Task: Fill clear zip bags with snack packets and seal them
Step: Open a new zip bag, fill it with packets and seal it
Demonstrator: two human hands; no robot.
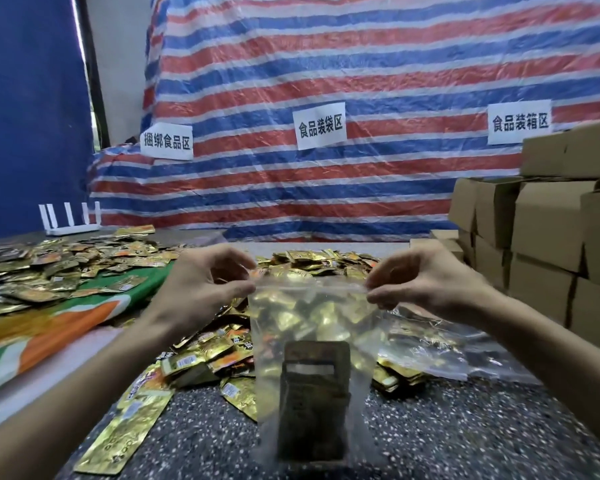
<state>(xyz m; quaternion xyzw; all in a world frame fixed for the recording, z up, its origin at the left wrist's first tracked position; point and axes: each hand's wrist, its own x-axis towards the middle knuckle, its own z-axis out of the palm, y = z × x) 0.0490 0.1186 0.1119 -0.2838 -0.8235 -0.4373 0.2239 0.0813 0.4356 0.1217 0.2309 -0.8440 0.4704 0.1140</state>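
Head view, single entry. Item: bag (pixel 309 327), clear, hanging upright in the air between both hands, above the pile (pixel 219 355) of gold packets and the speckled surface (pixel 447 445). One dark packet (pixel 314 400) is sitting low inside it, upright. The gold showing through the upper film may be the pile behind, so the fill is not telling clearly. Risks, as judged: the top strip is stretching flat between two corner pinches, and whether the zip is closed is not showing. Pressing at the corners alone could be leaving the middle of the track open. Sealing now may be leaving the bag underfilled. The film is thin and slack, so a pinch slipping at either corner would be tipping the bag and, if the mouth is open, letting the packet slide out onto the pile. Left hand (pixel 205 285): pinching the bag's top left corner between thumb and forefinger, the other fingers curling loosely above, the forearm reaching in from the lower left. Right hand (pixel 426 282): pinching the top right corner in the same way, the forearm reaching in from the lower right. The hands are standing well apart and level, pulling the top edge taut. Nearby: spare bags (pixel 430 344) lying just right of the pile, and boxes (pixel 541 230) stacking at the far right.
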